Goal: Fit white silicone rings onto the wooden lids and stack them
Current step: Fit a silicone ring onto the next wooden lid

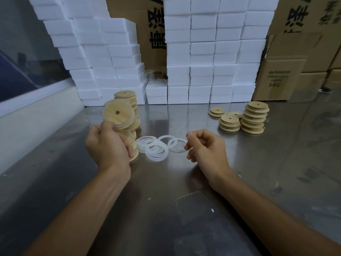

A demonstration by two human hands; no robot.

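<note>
Head view shows both forearms reaching over a steel desk; the left hand is closed around the lower edge of a wooden lid, holding it tilted with its holed face toward the camera and a white ring visible at its rim; just behind that hand stands a tall stack of lids, with more lids partly hidden under the palm; the right hand is loosely curled, thumb and forefinger pinching the edge of a silicone ring; between the two hands lies a small heap of loose rings, overlapping on the desk; beyond the right hand, well apart, sit bare lids in short piles; farther back rise white foam boxes and cardboard cartons.
</note>
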